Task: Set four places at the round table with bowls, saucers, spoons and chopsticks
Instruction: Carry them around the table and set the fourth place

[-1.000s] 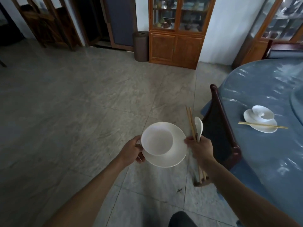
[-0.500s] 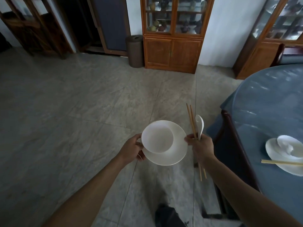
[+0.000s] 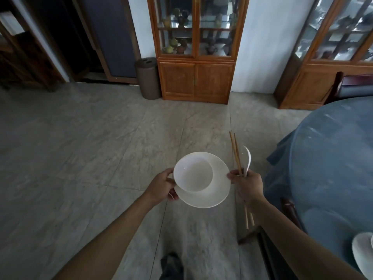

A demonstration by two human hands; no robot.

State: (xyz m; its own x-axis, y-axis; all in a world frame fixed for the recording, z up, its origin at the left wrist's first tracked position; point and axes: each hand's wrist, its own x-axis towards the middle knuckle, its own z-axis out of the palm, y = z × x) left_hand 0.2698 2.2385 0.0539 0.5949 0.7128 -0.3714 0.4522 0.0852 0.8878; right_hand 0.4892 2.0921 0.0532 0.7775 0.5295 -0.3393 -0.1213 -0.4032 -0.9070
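My left hand grips the left rim of a white saucer with a white bowl standing on it, carried level over the floor. My right hand holds a pair of wooden chopsticks and a white spoon upright in its fist, and its thumb touches the saucer's right rim. The round table with a blue cloth lies to the right. A white saucer of a set place shows at the lower right edge, partly cut off.
A dark wooden chair stands against the table just behind my right arm. Wooden glass-front cabinets line the far wall, with a brown bin beside the left one. Grey stone floor spreads ahead and to the left.
The view has swung left along the table; the set place has slid to the lower right edge. Both hands keep the same hold on saucer, bowl, chopsticks and spoon.
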